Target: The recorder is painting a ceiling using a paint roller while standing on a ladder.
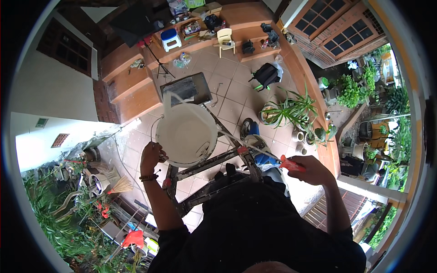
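Note:
A large whitish bucket point(189, 132) stands in front of me at the top of a paint-spattered ladder point(207, 162). My left hand point(152, 157) is closed at the bucket's near left rim, where the thin wire handle runs into the fingers. In my right hand point(309, 169) is the red grip of a paint roller point(293, 165), held to the right of the ladder. Its thin rod slants up and left across the ladder toward the bucket. A pale, smeared shape over the bucket's far left rim looks like the roller's head. Paint inside the bucket is hard to make out.
Below lies a tiled floor with a dark rectangular board point(186, 88), a black bag point(265, 75) and potted plants point(291, 109). Orange steps point(129, 84) rise at the left. A blue-and-white stool point(170, 40) and a cream chair point(225, 42) stand farther off. A broom point(120, 185) is lower left.

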Demonstrator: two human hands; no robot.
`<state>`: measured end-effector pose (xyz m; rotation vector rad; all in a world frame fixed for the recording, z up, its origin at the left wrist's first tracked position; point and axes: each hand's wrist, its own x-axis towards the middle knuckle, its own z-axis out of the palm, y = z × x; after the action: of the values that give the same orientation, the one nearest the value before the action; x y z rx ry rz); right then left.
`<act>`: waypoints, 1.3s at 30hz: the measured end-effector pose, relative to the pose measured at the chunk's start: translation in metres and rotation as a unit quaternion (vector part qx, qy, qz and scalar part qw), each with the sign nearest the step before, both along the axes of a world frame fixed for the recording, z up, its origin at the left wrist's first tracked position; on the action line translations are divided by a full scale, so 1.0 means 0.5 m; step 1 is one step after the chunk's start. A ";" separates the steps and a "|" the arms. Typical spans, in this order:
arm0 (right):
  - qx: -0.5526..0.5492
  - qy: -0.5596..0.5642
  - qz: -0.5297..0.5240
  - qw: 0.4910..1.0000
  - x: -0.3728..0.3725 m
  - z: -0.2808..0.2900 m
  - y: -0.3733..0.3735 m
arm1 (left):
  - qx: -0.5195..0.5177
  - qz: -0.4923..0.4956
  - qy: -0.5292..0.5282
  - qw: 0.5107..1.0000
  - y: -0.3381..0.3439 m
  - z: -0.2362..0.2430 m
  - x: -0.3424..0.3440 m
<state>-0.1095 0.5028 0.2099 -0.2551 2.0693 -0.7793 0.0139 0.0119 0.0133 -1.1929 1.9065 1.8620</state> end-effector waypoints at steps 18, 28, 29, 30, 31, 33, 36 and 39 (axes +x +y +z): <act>0.046 0.135 0.100 0.985 0.047 -0.071 0.005 | -0.052 -0.046 -0.001 0.998 0.007 0.019 -0.010; 0.052 0.222 0.161 0.960 0.060 -0.099 0.021 | -0.048 -0.047 -0.004 0.998 0.003 0.003 -0.013; 0.071 0.212 0.166 0.961 0.060 -0.102 0.022 | -0.043 -0.045 -0.009 0.998 0.003 0.001 -0.014; 0.078 0.217 0.169 0.958 0.060 -0.105 0.023 | -0.044 -0.044 -0.008 0.998 0.003 -0.001 -0.014; 0.077 0.219 0.170 0.958 0.060 -0.103 0.020 | -0.045 -0.042 -0.010 0.998 0.003 -0.002 -0.015; 0.066 0.230 0.165 0.957 0.059 -0.094 0.013 | -0.047 -0.039 -0.010 0.998 0.003 -0.001 -0.015; 0.075 0.246 0.186 0.948 0.055 -0.082 0.005 | -0.047 -0.046 -0.002 0.998 0.004 0.003 -0.016; 0.076 0.250 0.181 0.948 0.054 -0.059 -0.014 | -0.048 -0.044 -0.002 0.998 0.005 0.004 -0.018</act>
<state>-0.0826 0.4960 0.1804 -0.7879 2.4366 -0.3465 0.0048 0.0142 0.0151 -1.1187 2.0327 1.7410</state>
